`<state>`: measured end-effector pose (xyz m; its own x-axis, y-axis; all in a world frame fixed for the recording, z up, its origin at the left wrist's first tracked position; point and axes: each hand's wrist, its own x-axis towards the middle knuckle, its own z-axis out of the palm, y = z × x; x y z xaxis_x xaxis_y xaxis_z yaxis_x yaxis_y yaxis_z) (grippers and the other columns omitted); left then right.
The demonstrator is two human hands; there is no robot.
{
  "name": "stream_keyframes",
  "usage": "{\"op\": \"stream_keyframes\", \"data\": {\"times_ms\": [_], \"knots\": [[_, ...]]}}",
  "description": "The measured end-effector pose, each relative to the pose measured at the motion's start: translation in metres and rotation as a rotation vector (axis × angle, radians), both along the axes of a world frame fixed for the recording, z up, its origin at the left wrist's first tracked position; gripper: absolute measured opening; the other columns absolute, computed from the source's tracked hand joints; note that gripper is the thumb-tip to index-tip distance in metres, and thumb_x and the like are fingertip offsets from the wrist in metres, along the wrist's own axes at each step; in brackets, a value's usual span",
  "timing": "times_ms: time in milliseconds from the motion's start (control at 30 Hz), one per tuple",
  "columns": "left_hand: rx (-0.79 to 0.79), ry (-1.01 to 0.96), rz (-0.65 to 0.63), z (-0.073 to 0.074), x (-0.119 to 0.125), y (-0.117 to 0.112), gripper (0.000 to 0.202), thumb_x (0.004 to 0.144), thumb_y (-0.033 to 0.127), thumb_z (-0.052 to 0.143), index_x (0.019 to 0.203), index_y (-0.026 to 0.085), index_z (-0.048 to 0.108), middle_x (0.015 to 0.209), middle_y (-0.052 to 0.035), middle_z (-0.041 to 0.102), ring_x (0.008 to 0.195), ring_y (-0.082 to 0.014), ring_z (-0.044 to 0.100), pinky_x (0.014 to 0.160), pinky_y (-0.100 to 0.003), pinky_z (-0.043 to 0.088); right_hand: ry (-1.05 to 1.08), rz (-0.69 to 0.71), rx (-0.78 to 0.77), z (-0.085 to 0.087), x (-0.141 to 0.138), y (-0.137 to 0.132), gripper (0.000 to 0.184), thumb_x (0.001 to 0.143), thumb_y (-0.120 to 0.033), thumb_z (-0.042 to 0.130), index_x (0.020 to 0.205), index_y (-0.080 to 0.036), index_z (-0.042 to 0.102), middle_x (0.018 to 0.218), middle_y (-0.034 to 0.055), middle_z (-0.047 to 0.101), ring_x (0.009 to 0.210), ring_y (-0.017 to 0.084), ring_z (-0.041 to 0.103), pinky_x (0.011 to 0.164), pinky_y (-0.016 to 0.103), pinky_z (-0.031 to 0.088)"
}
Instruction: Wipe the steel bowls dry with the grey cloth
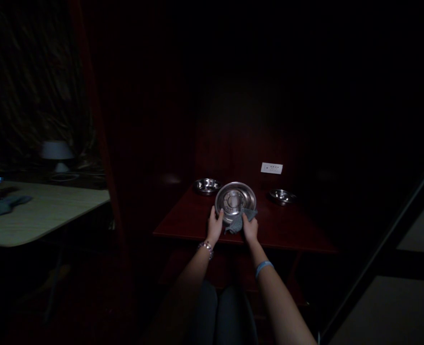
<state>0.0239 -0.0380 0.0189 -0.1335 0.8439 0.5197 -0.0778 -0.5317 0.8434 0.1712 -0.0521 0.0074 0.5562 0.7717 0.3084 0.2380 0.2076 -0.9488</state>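
Observation:
A shiny round metal bowl (233,200) is held tilted toward me above the front of a dark red desk (183,223). My left hand (214,225) grips its lower left rim, thumb on the near face. At the lower right rim, my right hand (250,227) is closed on a grey cloth (236,224), which lies against the bowl and hangs below it. The fingers behind the bowl are hidden. Another metal bowl (206,187) sits at the desk's back left, and a third metal bowl (282,197) is at the right.
A white socket panel (271,168) is on the wall behind the desk. To the left stands a pale table (53,206) with a crumpled cloth (8,203) on it and a white lamp (57,151) beyond. Dark panels flank the desk, and the room is dim.

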Motion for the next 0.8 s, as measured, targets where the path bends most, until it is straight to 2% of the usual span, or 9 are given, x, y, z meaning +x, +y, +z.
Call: {"op": "stream_keyframes", "data": {"times_ms": [133, 267, 367, 800], "knots": [[-0.041, 0.047, -0.013, -0.0002, -0.0007, -0.0024, 0.047, 0.084, 0.035, 0.057, 0.127, 0.017, 0.049, 0.123, -0.0118, 0.064, 0.113, -0.0210, 0.061, 0.100, -0.034, 0.044, 0.000, -0.004, -0.023, 0.0020, 0.0006, -0.0018, 0.035, 0.081, -0.042, 0.058, 0.098, -0.013, 0.070, 0.104, 0.0149, 0.073, 0.099, 0.026, 0.069, 0.084, 0.031, 0.053], [-0.075, 0.089, -0.129, 0.0002, 0.0004, -0.0046, 0.068, 0.077, 0.033, 0.067, 0.137, 0.017, 0.039, 0.124, -0.0116, 0.064, 0.112, -0.0197, 0.062, 0.100, -0.032, 0.044, 0.004, 0.005, -0.028, 0.0038, 0.0010, -0.0036, 0.036, 0.082, -0.041, 0.056, 0.098, -0.012, 0.069, 0.105, 0.0162, 0.073, 0.101, 0.026, 0.069, 0.083, 0.031, 0.052], [-0.070, 0.070, -0.167, 0.0008, 0.0017, -0.0053, 0.077, 0.073, 0.030, 0.070, 0.139, 0.016, 0.035, 0.128, -0.0124, 0.061, 0.114, -0.0190, 0.061, 0.102, -0.032, 0.042, -0.010, 0.023, -0.031, 0.0050, 0.0004, -0.0044, 0.035, 0.082, -0.041, 0.056, 0.098, -0.012, 0.069, 0.104, 0.0157, 0.073, 0.098, 0.026, 0.070, 0.083, 0.030, 0.052], [-0.073, 0.068, -0.121, 0.0032, -0.0001, -0.0065, 0.073, 0.074, 0.025, 0.066, 0.139, 0.016, 0.035, 0.126, -0.0123, 0.062, 0.113, -0.0187, 0.060, 0.102, -0.034, 0.042, -0.029, 0.015, -0.029, 0.0050, -0.0003, -0.0054, 0.036, 0.080, -0.043, 0.057, 0.096, -0.013, 0.070, 0.101, 0.0147, 0.074, 0.094, 0.025, 0.070, 0.081, 0.030, 0.052]]}}
